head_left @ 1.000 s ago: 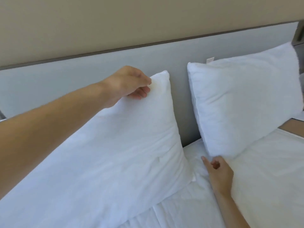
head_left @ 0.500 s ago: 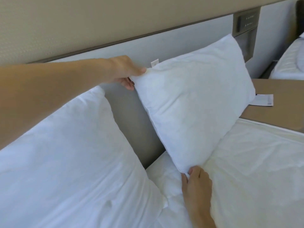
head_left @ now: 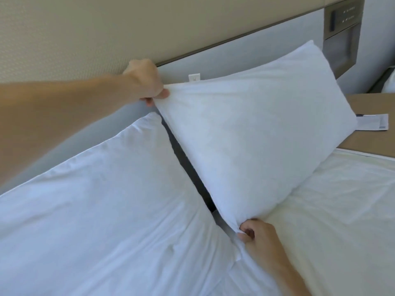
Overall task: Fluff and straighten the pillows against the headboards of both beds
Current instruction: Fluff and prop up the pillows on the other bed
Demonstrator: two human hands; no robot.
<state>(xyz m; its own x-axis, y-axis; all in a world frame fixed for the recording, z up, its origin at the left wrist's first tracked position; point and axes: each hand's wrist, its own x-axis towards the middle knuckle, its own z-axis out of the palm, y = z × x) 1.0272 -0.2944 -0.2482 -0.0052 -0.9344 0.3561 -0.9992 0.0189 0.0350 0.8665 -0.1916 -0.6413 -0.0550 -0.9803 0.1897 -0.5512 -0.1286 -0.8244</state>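
Observation:
Two white pillows lean against the grey headboard (head_left: 175,68). The right pillow (head_left: 256,129) stands tilted, with a small white tag at its top edge. My left hand (head_left: 147,81) pinches its upper left corner. My right hand (head_left: 256,236) grips its lower left corner down at the white sheet (head_left: 331,221). The left pillow (head_left: 102,206) lies free, filling the lower left of the view, with a dark gap between the two pillows.
A brown bedside table (head_left: 376,107) with a white paper card (head_left: 373,124) stands to the right of the bed. A metal control panel (head_left: 342,33) is set in the wall above it. The edge of a second bed (head_left: 390,82) shows far right.
My left hand left the left pillow and took the right pillow's upper corner. My right hand closed on its lower corner. The view has shifted right.

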